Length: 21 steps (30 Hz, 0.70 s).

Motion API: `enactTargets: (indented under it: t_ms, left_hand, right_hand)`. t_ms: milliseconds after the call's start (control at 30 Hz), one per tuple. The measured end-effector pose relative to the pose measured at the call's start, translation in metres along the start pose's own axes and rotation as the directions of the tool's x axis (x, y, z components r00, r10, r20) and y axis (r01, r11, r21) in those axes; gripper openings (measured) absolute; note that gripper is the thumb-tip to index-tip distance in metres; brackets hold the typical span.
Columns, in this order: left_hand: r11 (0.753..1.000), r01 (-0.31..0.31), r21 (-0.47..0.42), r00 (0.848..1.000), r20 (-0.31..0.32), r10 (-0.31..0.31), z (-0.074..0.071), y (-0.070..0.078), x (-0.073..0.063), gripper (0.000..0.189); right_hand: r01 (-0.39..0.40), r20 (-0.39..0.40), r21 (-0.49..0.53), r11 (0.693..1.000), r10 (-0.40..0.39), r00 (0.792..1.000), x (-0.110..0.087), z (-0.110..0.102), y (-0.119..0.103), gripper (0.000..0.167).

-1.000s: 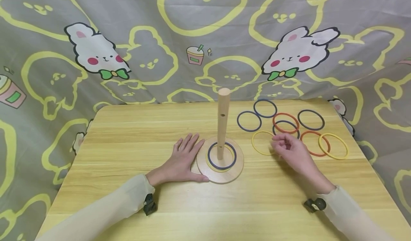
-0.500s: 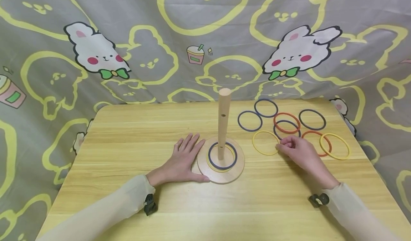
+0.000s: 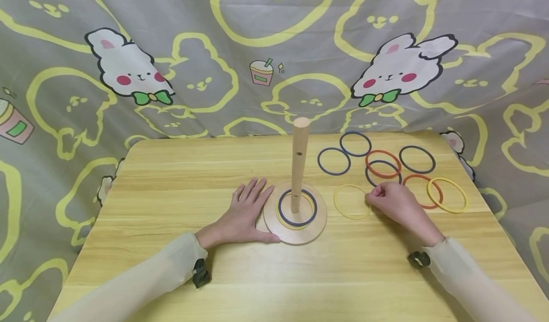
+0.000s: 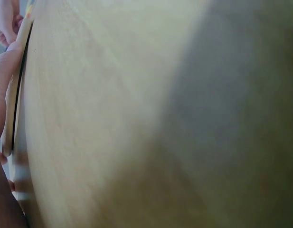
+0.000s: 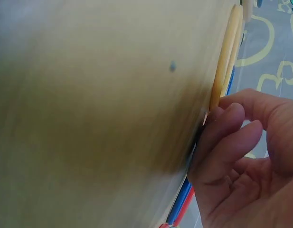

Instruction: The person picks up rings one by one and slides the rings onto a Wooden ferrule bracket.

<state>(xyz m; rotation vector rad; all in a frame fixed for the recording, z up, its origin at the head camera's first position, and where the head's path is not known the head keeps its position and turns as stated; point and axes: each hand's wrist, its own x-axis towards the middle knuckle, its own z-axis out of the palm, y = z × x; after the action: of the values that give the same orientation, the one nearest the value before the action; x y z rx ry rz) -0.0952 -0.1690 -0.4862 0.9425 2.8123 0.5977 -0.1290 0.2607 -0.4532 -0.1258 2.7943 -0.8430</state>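
In the head view, we see the left hand spread wide beside the round base, its thumb at the near edge. A blue ring encircles the post. The right hand pinches a yellow ring to the right of the base; we cannot tell whether that ring touches the table. In the left wrist view, we find the thumb on the base's rim. In the right wrist view, we see fingertips closed on the yellow ring's edge.

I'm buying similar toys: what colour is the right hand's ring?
Yellow; the ring shows best in the right wrist view.
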Motion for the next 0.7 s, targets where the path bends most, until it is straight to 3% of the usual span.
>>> enactTargets:
  t_ms: [300,467,700]
  left_hand:
    - [1.0,-0.002,0.002,1.0,-0.005,0.002,-0.001,0.002,0.001,0.132]
    - [1.0,0.003,0.001,1.0,-0.003,-0.003,-0.001,0.002,0.0,0.133]
    - [1.0,0.002,-0.004,1.0,-0.004,-0.002,0.0,0.002,0.001,0.133]
  right_hand:
    - [0.043,-0.054,0.0,0.999,-0.043,0.998,-0.006,0.003,-0.002,0.012]
    - [0.032,-0.003,0.169,0.985,-0.032,0.999,-0.01,0.003,-0.002,0.013]
    - [0.065,-0.006,0.431,0.9,-0.069,0.998,-0.017,0.003,0.001,0.03]
